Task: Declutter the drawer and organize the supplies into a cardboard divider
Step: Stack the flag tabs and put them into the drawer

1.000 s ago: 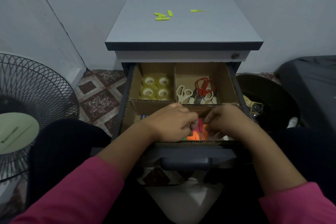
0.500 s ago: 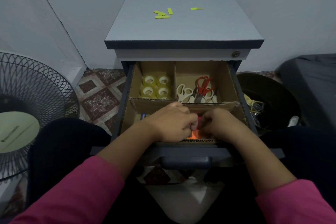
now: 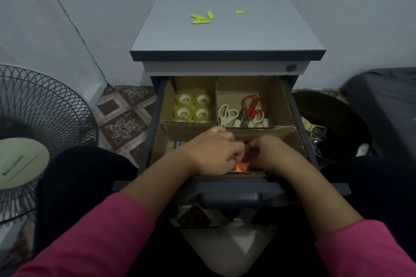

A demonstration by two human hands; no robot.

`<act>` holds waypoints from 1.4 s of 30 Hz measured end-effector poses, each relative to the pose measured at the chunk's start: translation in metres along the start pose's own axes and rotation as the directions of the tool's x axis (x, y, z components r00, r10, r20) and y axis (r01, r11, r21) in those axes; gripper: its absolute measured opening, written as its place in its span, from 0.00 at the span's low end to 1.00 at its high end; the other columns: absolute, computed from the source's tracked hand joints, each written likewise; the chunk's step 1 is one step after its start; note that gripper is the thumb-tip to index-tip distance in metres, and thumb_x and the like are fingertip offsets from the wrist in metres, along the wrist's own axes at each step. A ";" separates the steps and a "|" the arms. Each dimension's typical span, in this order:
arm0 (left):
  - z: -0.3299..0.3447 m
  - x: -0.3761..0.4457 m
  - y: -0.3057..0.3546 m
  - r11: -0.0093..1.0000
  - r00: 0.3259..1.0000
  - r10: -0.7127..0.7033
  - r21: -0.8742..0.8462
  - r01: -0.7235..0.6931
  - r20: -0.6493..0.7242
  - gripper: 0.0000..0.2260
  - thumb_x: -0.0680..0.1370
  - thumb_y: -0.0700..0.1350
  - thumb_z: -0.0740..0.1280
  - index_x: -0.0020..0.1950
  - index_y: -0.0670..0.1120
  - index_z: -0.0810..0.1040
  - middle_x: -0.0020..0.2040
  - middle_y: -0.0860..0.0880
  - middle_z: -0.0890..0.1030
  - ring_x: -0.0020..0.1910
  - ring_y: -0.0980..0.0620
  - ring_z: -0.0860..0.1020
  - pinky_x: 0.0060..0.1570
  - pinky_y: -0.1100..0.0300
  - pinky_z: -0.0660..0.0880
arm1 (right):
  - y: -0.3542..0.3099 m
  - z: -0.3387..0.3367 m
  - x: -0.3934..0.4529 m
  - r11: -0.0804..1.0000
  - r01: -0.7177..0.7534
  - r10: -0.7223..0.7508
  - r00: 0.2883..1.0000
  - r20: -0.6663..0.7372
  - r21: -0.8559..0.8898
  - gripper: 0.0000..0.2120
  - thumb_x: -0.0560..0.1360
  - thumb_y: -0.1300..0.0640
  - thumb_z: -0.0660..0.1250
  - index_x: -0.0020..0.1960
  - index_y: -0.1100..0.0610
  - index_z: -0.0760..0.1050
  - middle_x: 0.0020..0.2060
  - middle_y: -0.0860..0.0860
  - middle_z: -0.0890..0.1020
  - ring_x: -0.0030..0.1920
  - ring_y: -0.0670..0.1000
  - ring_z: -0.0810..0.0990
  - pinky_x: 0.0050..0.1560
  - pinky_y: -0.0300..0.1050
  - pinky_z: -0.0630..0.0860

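No legible writing: the fan hub [image 3: 20, 162] at left carries a dark printed line, too blurred to read; the cabinet [image 3: 225, 29] shows only a round lock [image 3: 292, 67].

Drawer [image 3: 229, 189] pulled out toward the person; brown cardboard divider [image 3: 279, 105] fills it, corrugated edges showing. Back left compartment: tape rolls [image 3: 193, 107], clear yellowish, standing in rows. Back right compartment: scissors [image 3: 244, 111], several cream-handled, one red-handled. Front compartment: orange and red items [image 3: 242, 166], mostly hidden by the hands; a blue-tipped item [image 3: 177, 143] at its left end.

Left hand [image 3: 213, 155] and right hand [image 3: 270, 155] both inside the front compartment, knuckles nearly touching, fingers curled down onto the orange and red items; exact grasp cannot be made out.

Yellow strips [image 3: 201, 19] lie loose on the cabinet top; tiled floor [image 3: 126, 119] open at left between fan and drawer; dark bin [image 3: 326, 126] just beside the drawer at right.
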State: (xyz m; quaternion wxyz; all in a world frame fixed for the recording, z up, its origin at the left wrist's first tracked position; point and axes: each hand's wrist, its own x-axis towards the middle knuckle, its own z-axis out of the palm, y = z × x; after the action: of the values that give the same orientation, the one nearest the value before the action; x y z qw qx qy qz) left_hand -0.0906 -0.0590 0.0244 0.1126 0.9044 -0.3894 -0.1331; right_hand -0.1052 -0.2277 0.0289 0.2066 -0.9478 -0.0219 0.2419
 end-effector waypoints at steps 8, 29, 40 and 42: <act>0.001 0.001 -0.003 1.000 1.000 0.005 -0.018 -0.005 -0.001 0.05 0.75 0.47 0.59 0.49 0.55 0.72 0.49 0.54 0.74 0.55 0.54 0.68 0.67 0.54 0.60 | 0.000 -0.001 -0.001 1.000 0.019 -0.019 1.000 -0.001 0.007 0.09 0.70 0.58 0.72 0.40 0.45 0.76 0.43 0.49 0.80 0.44 0.48 0.79 0.44 0.39 0.76; 0.002 -0.001 -0.003 0.999 1.000 -0.016 -0.037 0.017 0.023 0.04 0.76 0.45 0.60 0.48 0.54 0.72 0.49 0.53 0.73 0.57 0.53 0.67 0.67 0.56 0.60 | 0.003 -0.002 -0.001 1.000 -0.012 0.012 1.000 0.008 0.011 0.10 0.68 0.60 0.74 0.40 0.45 0.80 0.44 0.47 0.83 0.47 0.47 0.81 0.50 0.39 0.77; 0.002 -0.001 -0.004 0.992 1.000 -0.008 -0.127 0.005 -0.019 0.06 0.75 0.45 0.58 0.45 0.57 0.69 0.45 0.57 0.76 0.53 0.54 0.69 0.65 0.52 0.64 | 0.003 -0.004 -0.004 0.998 0.002 0.002 0.998 -0.064 0.060 0.03 0.73 0.53 0.71 0.46 0.47 0.83 0.42 0.49 0.82 0.44 0.47 0.80 0.42 0.39 0.73; -0.001 -0.003 -0.001 0.982 0.998 -0.022 -0.189 0.010 -0.062 0.06 0.75 0.44 0.58 0.46 0.55 0.72 0.45 0.55 0.75 0.52 0.53 0.69 0.63 0.52 0.66 | 0.002 -0.007 -0.007 0.996 0.012 -0.006 0.997 -0.072 0.085 0.04 0.74 0.53 0.70 0.47 0.49 0.83 0.37 0.48 0.81 0.38 0.46 0.78 0.35 0.37 0.71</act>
State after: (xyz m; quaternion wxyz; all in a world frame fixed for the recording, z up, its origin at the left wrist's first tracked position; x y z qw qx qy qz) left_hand -0.0915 -0.0557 0.0251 0.2091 0.8966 -0.3640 -0.1413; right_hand -0.1081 -0.2332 0.0371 0.2486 -0.9461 -0.0085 0.2075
